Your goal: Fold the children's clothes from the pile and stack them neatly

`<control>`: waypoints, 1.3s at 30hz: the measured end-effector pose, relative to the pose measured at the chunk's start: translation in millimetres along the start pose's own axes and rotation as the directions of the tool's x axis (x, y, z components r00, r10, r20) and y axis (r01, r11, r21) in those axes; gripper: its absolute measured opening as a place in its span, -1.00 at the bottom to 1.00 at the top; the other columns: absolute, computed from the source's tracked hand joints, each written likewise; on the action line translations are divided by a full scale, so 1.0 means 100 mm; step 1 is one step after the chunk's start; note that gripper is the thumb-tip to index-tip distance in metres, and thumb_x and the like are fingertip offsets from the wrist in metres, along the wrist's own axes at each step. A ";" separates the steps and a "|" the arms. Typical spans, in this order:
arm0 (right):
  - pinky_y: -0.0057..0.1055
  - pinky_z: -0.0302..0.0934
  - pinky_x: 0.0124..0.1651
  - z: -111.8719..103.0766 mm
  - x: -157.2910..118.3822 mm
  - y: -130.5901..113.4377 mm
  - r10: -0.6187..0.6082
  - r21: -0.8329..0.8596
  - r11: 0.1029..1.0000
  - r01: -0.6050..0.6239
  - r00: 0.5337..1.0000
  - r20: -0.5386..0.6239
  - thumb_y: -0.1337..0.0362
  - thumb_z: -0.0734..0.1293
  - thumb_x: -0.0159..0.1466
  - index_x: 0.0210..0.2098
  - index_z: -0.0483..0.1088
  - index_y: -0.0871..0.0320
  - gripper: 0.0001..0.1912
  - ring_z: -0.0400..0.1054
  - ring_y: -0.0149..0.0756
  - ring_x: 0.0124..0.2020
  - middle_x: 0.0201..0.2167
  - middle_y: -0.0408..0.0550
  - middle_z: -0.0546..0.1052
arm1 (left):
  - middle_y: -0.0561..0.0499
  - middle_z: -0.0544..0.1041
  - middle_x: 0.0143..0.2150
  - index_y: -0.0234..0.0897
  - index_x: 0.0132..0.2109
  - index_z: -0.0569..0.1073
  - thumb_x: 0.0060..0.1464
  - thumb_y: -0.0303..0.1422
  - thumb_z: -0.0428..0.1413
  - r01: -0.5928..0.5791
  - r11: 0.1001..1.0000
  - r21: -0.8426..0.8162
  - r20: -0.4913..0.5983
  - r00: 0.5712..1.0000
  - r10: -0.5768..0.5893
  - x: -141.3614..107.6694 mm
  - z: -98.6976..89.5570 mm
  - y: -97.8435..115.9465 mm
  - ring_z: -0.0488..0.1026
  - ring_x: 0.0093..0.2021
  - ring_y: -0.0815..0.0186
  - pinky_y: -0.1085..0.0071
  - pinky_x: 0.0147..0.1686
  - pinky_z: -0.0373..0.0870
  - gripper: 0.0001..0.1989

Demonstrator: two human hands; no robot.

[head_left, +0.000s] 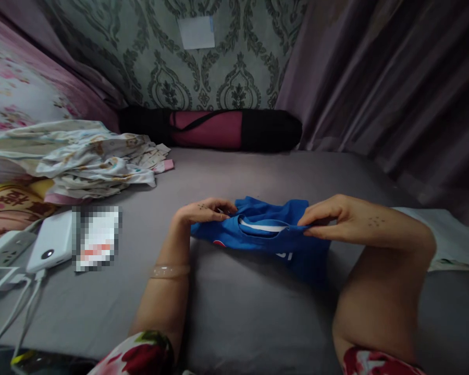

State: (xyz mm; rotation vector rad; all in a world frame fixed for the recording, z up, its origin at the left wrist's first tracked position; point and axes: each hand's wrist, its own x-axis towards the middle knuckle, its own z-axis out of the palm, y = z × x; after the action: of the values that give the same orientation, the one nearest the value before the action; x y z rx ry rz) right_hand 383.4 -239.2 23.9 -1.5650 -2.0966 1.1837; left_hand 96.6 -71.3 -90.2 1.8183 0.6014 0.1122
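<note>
Pinching the blue shirt (258,247) at either side of its collar, the left hand (207,210) and right hand (347,219) hold it near the middle of the grey bed (266,174), its front sagging nearside. Any shift seems to call for even tension from both pinches, so the neckline stays level. White lettering on the chest is partly folded away and unreadable; the packet (99,234) at left is blurred; the yellow cushion (13,203) farther left bears a character too unclear to read.
</note>
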 end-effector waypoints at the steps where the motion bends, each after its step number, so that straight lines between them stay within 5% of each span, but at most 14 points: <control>1: -0.42 0.34 -0.27 0.01 -0.01 -0.01 0.012 -0.007 1.000 -0.012 1.000 0.001 0.06 0.35 0.20 -0.24 0.62 0.07 -0.72 0.45 -0.26 -0.31 -0.32 -0.09 0.60 | -0.07 0.55 0.00 -0.22 0.01 0.51 -0.03 -0.29 0.23 -0.003 1.000 -0.022 0.026 1.000 0.004 -0.02 -0.02 -0.02 0.43 0.02 0.21 0.33 0.02 0.34 -0.60; 13: -0.42 0.35 -0.30 0.04 -0.10 -0.06 0.000 0.017 1.000 0.000 0.999 -0.037 -0.02 0.39 0.18 -0.25 0.62 0.03 -0.69 0.45 -0.20 -0.30 -0.33 -0.07 0.60 | 0.07 0.58 -0.32 -0.21 -0.21 0.58 -0.18 -0.29 0.33 0.143 0.985 -0.096 0.178 0.976 -0.125 -0.02 0.00 -0.08 0.46 -0.31 0.34 0.46 -0.27 0.37 -0.69; 18: -0.41 0.33 -0.31 0.00 -0.13 -0.04 0.044 0.009 0.999 -0.044 0.994 -0.100 -0.01 0.38 0.17 -0.21 0.61 0.07 -0.65 0.45 -0.23 -0.32 -0.34 -0.09 0.60 | 0.04 0.59 -0.32 -0.24 -0.26 0.57 -0.17 -0.24 0.33 0.097 0.984 -0.153 0.028 0.995 -0.093 -0.18 -0.07 0.05 0.47 -0.28 0.32 0.43 -0.21 0.38 -0.72; 22: -0.40 0.34 -0.29 -0.09 -0.09 0.05 0.041 -0.010 0.999 -0.043 0.986 -0.160 -0.02 0.40 0.15 -0.19 0.60 0.09 -0.63 0.46 -0.26 -0.32 -0.31 -0.11 0.61 | 0.05 0.53 -0.35 -0.28 -0.34 0.47 -0.19 -0.25 0.33 -0.061 0.983 -0.173 -0.197 0.980 0.026 -0.25 -0.14 0.16 0.42 -0.32 0.38 0.46 -0.26 0.35 -0.73; 25: -0.39 0.36 -0.26 -0.15 -0.09 0.05 0.030 -0.001 1.000 -0.031 0.978 -0.209 -0.04 0.40 0.14 -0.18 0.59 0.07 -0.61 0.47 -0.25 -0.30 -0.28 -0.11 0.61 | 0.09 0.48 -0.37 -0.28 -0.34 0.39 -0.17 -0.29 0.32 -0.177 0.962 -0.206 -0.280 0.953 0.115 -0.30 -0.18 0.30 0.38 -0.37 0.44 0.50 -0.32 0.32 -0.71; 28: -0.37 0.37 -0.23 -0.17 -0.13 0.01 0.018 0.023 1.000 -0.012 0.962 -0.273 -0.05 0.40 0.13 -0.16 0.59 0.09 -0.59 0.48 -0.25 -0.28 -0.25 -0.09 0.62 | 0.15 0.43 -0.43 -0.28 -0.33 0.37 -0.13 -0.30 0.30 -0.172 0.968 -0.183 -0.273 0.955 0.118 -0.44 -0.18 0.53 0.33 -0.42 0.48 0.54 -0.40 0.26 -0.72; 33: -0.36 0.37 -0.24 -0.17 -0.21 0.02 0.004 0.030 1.000 0.008 0.926 -0.379 -0.02 0.40 0.14 -0.17 0.58 0.11 -0.60 0.48 -0.24 -0.29 -0.27 -0.08 0.62 | 0.17 0.47 -0.32 -0.32 -0.22 0.46 0.14 -0.28 0.12 -0.166 0.986 -0.024 -0.233 0.960 0.155 -0.74 -0.16 0.92 0.35 -0.28 0.49 0.58 -0.22 0.25 -0.82; 39: -0.35 0.37 -0.29 -0.42 -0.19 -0.09 -0.076 -0.099 0.995 0.027 0.847 -0.526 0.02 0.38 0.16 -0.28 0.58 0.10 -0.69 0.47 -0.22 -0.33 -0.35 -0.09 0.61 | 0.08 0.51 -0.36 -0.27 -0.28 0.53 -0.02 -0.20 0.24 -0.161 0.957 0.241 -0.363 0.900 0.243 -0.66 -0.48 1.28 0.41 -0.31 0.34 0.42 -0.24 0.37 -0.77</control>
State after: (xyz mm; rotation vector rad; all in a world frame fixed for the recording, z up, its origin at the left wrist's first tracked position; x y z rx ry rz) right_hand 411.1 -238.6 61.4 -1.6260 -1.8167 0.5481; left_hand 65.6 -87.0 57.6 2.0754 0.7183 0.5855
